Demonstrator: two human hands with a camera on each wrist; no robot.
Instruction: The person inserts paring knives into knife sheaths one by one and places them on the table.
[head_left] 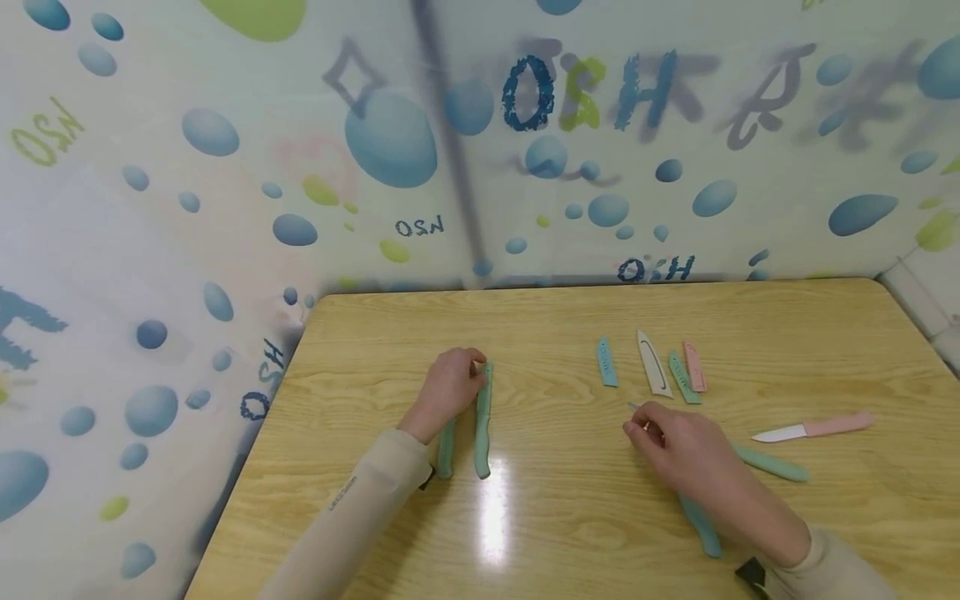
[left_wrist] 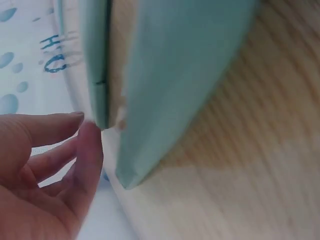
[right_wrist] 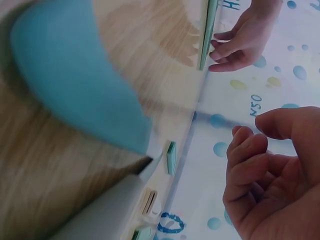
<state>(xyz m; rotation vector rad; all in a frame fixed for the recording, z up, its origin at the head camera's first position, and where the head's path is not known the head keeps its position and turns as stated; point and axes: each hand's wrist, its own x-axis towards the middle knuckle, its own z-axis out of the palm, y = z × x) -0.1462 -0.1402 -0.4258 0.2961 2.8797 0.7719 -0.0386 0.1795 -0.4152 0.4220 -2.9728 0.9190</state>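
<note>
My left hand (head_left: pixel 452 385) is at the far end of a pale-green sheathed knife (head_left: pixel 483 425), its thumb and fingertips right beside the tip. A second green sheathed knife (left_wrist: pixel 175 85) lies alongside, partly hidden under my left wrist in the head view. Loosely bent fingers of my right hand (right_wrist: pixel 272 175) hold nothing, with a gap between thumb and forefinger. Below that hand lies a blue-handled knife (head_left: pixel 702 525); only its blade tip shows past the fingers in the head view. Close beside it is a green knife handle (head_left: pixel 776 464), its front part hidden by the hand.
A pink-handled knife (head_left: pixel 832 425) lies with its white blade bare at the right. Beyond my right hand are a blue sheath (head_left: pixel 607 362), a white slotted piece (head_left: pixel 654 367), a green sheath (head_left: pixel 683 379) and a pink sheath (head_left: pixel 695 367). A patterned wall covering (head_left: pixel 525 200) stands behind the table.
</note>
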